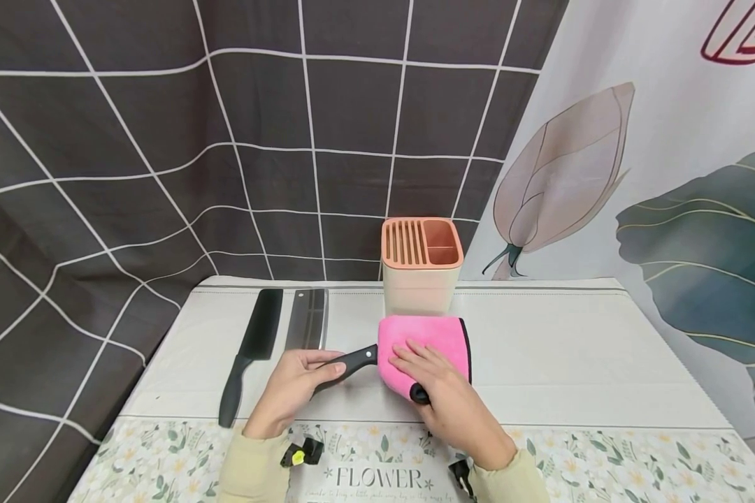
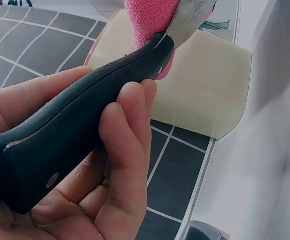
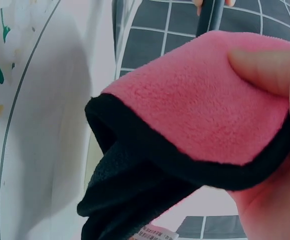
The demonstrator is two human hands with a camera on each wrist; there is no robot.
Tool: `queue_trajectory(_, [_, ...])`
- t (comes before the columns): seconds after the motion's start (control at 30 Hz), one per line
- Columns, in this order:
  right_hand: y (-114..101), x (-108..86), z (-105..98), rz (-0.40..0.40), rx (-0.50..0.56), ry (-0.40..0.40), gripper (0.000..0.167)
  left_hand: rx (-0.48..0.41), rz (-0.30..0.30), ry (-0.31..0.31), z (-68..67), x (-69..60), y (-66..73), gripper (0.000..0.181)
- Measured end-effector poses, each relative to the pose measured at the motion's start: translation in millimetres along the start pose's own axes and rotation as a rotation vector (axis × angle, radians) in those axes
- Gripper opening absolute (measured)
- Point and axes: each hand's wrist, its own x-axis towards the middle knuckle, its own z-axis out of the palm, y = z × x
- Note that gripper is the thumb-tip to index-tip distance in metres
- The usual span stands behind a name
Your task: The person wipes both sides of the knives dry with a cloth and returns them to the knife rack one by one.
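Observation:
My left hand [image 1: 291, 385] grips the black riveted handle of a knife [image 2: 80, 107], thumb on one side and fingers on the other. A short stretch of its metal blade [image 2: 188, 22] shows in the left wrist view; the remainder is hidden by a pink cloth [image 1: 423, 337] with black edging. Folded over the blade, that cloth is held by my right hand [image 1: 445, 399], whose thumb [image 3: 264, 67] presses on the fleece while the palm lies beneath. Left of my hands, a black-bladed knife [image 1: 261, 328] and a metal cleaver [image 1: 306, 318] lie on the table.
Behind the cloth stands a cream knife holder [image 1: 418, 290] with an orange slotted top. A white and floral cover [image 1: 579, 363] lies on the table. Dark grid-patterned fabric [image 1: 258, 105] hangs behind and to the left, leaf-printed fabric [image 1: 560, 175] to the right.

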Motion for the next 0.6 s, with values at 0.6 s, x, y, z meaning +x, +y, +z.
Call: queue_trajectory(0.6, [4.0, -2.9, -5.5, 0.178, -0.040, 0.013, 0.067, -0.011, 0.019, 0.007, -1.4, 0.7, 0.7, 0.032])
